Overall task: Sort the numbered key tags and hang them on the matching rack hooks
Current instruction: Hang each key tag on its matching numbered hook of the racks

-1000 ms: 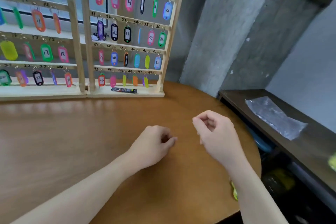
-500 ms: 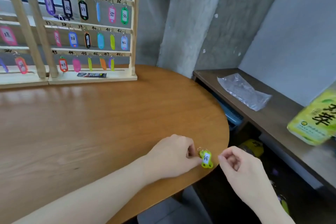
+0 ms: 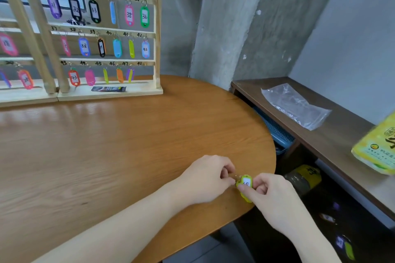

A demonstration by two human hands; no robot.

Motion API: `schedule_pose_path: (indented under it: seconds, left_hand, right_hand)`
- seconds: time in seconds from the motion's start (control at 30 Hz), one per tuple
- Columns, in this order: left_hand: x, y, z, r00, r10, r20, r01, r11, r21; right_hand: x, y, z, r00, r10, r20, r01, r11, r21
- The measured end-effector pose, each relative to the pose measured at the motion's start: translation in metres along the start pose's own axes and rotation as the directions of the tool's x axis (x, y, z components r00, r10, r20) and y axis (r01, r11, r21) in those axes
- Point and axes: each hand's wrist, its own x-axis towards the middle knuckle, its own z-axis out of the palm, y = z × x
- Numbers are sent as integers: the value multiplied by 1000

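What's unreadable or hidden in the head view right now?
- Number on the green tag: partly covered by right hand fingers, and blurred.
- Tag's ring: hidden in the left hand grip.
- Hook 48: too small to tell whether a hook is there; no tag hangs below.
- Left rack: cut off by the left edge.
- Tags on the floor: dark, blurred, unreadable.

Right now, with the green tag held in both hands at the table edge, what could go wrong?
1. The green key tag, pinched between the left hand and right hand, sits at the table rim; a slip would likely drop it to the floor.
2. Fingers cover part of its label, so a misread is possible.
3. Hook 48 sits beside the crowded 47 tags; snagging is possible.
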Motion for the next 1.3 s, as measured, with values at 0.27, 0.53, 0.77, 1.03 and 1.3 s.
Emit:
schedule_pose_path:
  seconds: [0.27, 0.53, 0.77, 1.03, 1.3]
  left_hand:
    - [-3, -4, 8, 995, 49, -81, -47, 999, 26]
    - [-5, -10, -22, 990, -82, -115, 45, 955, -292]
    - [-15, -42, -69, 967, -199, -157, 99, 867, -488]
    - [-30, -77, -136, 926, -224, -305, 81, 904, -420]
    - [-22, -132, -169, 846, -297, -444, 85, 895, -438]
  right_hand:
    - [9, 10, 0, 999, -50, -19, 50, 999, 9]
    - [16, -5, -2, 995, -98, 2, 97, 993, 68]
    - [35, -62, 3, 965, -191, 179, 116, 925, 363]
    - [78, -127, 41, 949, -191, 251, 11, 816, 578]
    - [131, -189, 82, 929, -317, 190, 160, 809, 566]
